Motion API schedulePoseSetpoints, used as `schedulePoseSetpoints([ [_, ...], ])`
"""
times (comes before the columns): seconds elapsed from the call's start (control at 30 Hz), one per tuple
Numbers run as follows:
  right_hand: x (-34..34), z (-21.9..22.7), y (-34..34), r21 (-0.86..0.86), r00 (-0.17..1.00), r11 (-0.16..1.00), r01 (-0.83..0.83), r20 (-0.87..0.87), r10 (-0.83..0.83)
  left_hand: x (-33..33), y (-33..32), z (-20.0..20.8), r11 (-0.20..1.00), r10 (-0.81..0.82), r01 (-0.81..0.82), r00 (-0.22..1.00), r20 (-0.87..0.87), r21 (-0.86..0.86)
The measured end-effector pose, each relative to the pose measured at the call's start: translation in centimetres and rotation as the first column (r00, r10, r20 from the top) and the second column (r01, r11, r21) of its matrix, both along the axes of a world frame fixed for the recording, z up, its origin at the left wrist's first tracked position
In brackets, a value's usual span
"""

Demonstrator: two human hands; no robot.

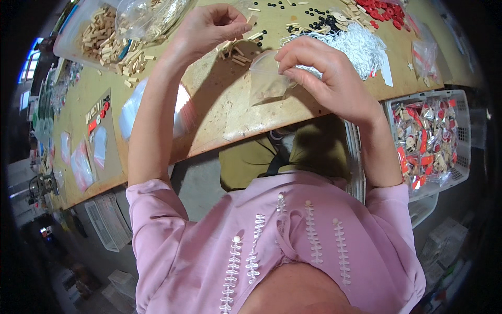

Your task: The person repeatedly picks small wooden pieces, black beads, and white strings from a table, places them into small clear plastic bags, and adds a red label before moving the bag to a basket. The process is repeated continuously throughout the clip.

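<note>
My left hand (pixel 217 23) is raised over the far side of the table, its thumb and fingers pinching a small flat wooden piece (pixel 252 20). To the right, my right hand (pixel 324 70) grips the upper edge of a small clear plastic bag (pixel 267 83). Something tan shows dimly in the bag's lower part; I cannot make out what. Between the hands lies a loose group of small wooden sticks (pixel 238 56). Just beyond the right hand spreads a tangled heap of white cord (pixel 358 49).
Black beads (pixel 325 22) and red pieces (pixel 384 11) lie at the far right. A bin of wooden blocks (pixel 97 34) stands far left. Stacked clear bags (pixel 183 110) rest under my left forearm. A white basket (pixel 460 141) full of filled bags stands beside the table's right end.
</note>
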State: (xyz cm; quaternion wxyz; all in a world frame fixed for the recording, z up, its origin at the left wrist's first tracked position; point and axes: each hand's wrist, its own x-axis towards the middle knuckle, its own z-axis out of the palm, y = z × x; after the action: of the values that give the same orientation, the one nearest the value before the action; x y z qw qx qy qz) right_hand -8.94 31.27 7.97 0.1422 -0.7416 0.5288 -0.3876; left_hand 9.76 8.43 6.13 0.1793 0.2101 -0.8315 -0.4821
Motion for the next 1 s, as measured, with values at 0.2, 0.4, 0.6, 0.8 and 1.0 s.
schedulePoseSetpoints([
  [0.2, 0.4, -0.2, -1.8, 0.018, 0.998, 1.0, -0.006, -0.069, 0.007, 1.2, -0.6, -2.0, 0.99, 0.112, -0.118, 0.99, 0.082, 0.071],
  [0.4, 1.1, 0.5, -2.1, -0.014, 0.993, 0.997, -0.076, -0.094, 0.075, 2.6, 5.3, 2.9, 0.976, -0.059, 0.104, 0.972, -0.225, 0.19],
  [0.6, 1.6, 0.9, -2.0, 0.006, 0.99, 0.993, -0.117, -0.079, 0.118, 3.1, 7.2, 4.0, 0.992, -0.099, 0.112, 0.979, -0.178, 0.065],
  [0.8, 1.2, 1.1, -1.9, 0.039, 0.99, 0.992, -0.118, -0.068, 0.121, 2.6, 8.1, 4.6, 0.961, -0.005, -0.029, 0.993, -0.121, -0.273],
  [1.0, 0.9, 1.9, -0.8, 0.094, 0.991, 0.989, -0.112, 0.077, 0.105, 5.6, 3.0, 2.4, 0.977, 0.206, -0.214, 0.93, -0.304, 0.006],
])
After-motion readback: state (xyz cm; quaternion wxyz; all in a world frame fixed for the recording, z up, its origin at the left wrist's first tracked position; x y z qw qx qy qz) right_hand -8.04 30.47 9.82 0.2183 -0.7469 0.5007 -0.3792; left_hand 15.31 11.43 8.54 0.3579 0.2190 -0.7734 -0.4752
